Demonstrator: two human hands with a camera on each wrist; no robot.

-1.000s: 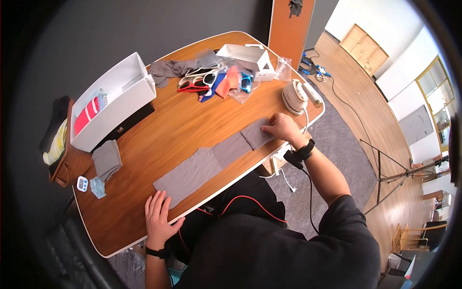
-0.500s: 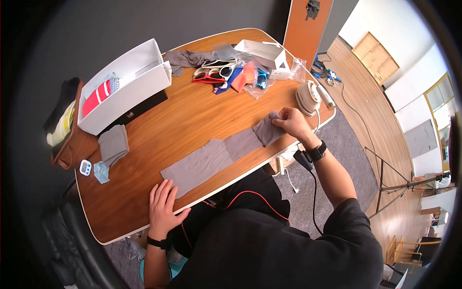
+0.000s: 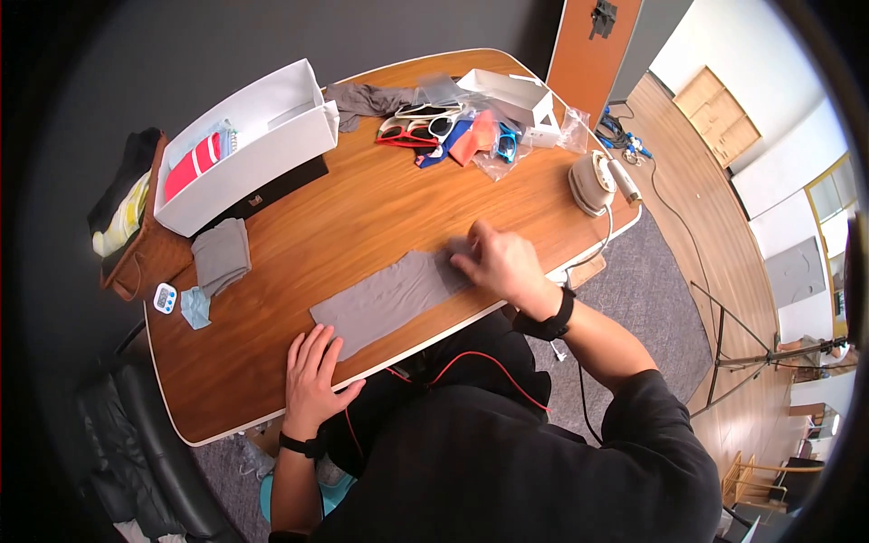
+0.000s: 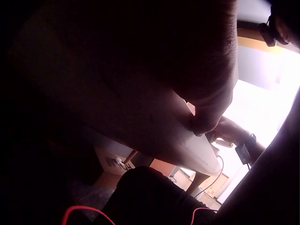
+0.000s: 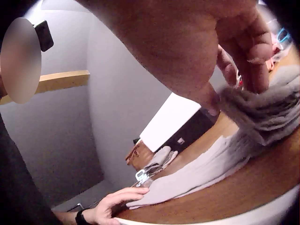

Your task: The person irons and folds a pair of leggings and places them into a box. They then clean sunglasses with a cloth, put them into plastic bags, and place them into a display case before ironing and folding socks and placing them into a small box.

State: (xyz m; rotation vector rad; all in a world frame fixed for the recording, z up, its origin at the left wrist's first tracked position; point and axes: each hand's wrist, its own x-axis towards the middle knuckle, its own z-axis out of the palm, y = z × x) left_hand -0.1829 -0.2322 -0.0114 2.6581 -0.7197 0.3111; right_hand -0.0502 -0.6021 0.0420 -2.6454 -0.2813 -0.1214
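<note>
A long grey cloth garment (image 3: 385, 301) lies as a flat strip along the near side of the wooden table (image 3: 272, 344). My right hand (image 3: 507, 265) pinches its right end, which is bunched and lifted over the strip. In the right wrist view, the gathered grey folds hang beneath the thumb and fingers of the right hand (image 5: 201, 51). At the other end, my left hand (image 3: 314, 376) rests with fairly straight fingers on the table edge, fingertips right at the garment's corner. The left wrist view is dark and shows mostly the hand's underside and the table edge.
A white box (image 3: 258, 149) holding red and blue cloth stands at the back left, by a folded grey cloth (image 3: 222, 256) and a small timer (image 3: 164, 299). Sunglasses (image 3: 407, 136) and plastic bags lie at the back. A corded iron (image 3: 593, 184) stands at the right end.
My right hand has lifted the garment's right end and carried it leftward, so the strip lies shorter. The left hand stays by the left end. The head view has shifted slightly.
</note>
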